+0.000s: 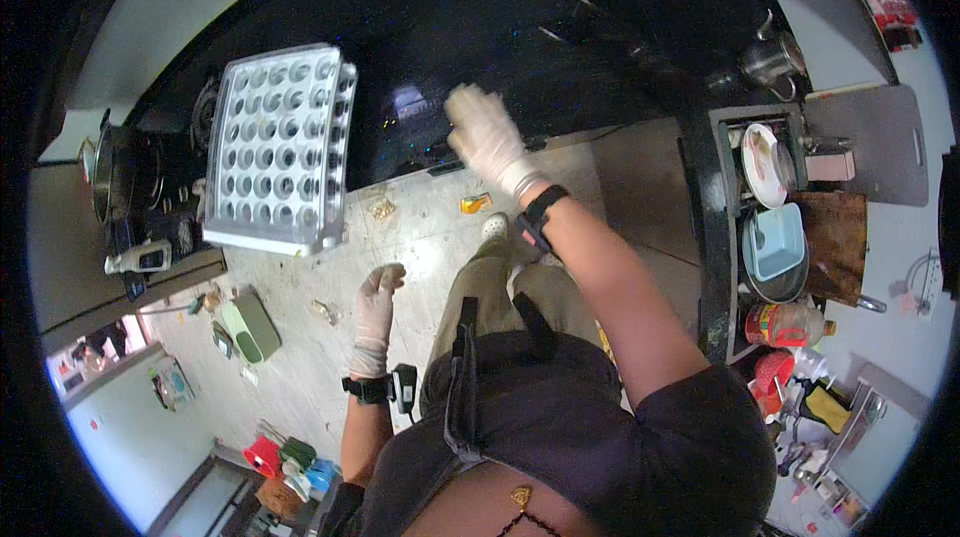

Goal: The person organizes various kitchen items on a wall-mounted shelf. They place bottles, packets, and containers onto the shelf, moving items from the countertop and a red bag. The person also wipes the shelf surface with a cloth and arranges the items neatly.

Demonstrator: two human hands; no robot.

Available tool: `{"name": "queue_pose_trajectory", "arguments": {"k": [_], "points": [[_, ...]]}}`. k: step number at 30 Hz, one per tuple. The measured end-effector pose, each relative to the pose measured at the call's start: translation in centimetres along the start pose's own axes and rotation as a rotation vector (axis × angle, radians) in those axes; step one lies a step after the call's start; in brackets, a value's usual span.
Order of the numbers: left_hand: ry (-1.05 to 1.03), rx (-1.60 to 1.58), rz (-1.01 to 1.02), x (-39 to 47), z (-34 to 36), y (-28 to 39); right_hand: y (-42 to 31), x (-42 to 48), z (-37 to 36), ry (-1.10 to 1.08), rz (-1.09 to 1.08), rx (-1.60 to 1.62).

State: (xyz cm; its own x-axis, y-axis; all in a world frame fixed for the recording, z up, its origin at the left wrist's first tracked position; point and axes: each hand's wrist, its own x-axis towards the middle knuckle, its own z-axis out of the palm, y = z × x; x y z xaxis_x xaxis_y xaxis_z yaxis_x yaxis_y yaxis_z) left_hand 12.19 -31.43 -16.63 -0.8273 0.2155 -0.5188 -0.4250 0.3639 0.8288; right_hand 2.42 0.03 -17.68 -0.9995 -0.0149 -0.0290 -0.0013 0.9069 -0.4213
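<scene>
My right hand [487, 136], in a thin white glove, is over the front part of the black countertop [480, 19]. Its fingers are curled and blurred, and whether anything lies inside them cannot be told. Lower down, my left hand [381, 297], gloved too, hangs above the tiled floor with its fingers bent inward; nothing shows in it, though the palm is hidden. A clear and white plastic tray [274, 143] with rows of round cups, probably an egg tray, stands at the counter's left. It is nearer my left hand, and neither hand touches it.
A gas stove [172, 196] with a pan is at the left. Along the right are a metal kettle [772, 61], a white plate [765, 166], a light blue basin [776, 241] and an oil bottle [787, 325]. A green bin [255, 327] and an orange wrapper [475, 203] lie on the floor.
</scene>
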Motion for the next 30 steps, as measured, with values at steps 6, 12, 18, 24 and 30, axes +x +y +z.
{"name": "queue_pose_trajectory", "arguments": {"k": [6, 12, 18, 24, 30], "points": [[-0.079, 0.07, -0.062, -1.1, 1.8, -1.1, 1.9, -0.6, 1.0, 0.275, 0.295, 0.215], [-0.23, 0.149, 0.056, -0.1, 6.7, 3.4, -0.5, -7.5, 8.8, 0.551, -0.25, 0.006], [-0.248, 0.279, 0.271, 0.1, 12.8, 5.0, 10.2, -25.8, 2.4, 0.34, 0.26, -0.318], [-0.346, 0.499, 0.397, -1.5, 22.5, 7.7, 12.1, -47.7, -7.5, 0.32, 0.948, -0.209], [-0.542, 0.446, 0.459, -5.0, 31.2, 10.6, 13.6, -64.6, -11.4, 0.722, 1.399, -0.614]]}}
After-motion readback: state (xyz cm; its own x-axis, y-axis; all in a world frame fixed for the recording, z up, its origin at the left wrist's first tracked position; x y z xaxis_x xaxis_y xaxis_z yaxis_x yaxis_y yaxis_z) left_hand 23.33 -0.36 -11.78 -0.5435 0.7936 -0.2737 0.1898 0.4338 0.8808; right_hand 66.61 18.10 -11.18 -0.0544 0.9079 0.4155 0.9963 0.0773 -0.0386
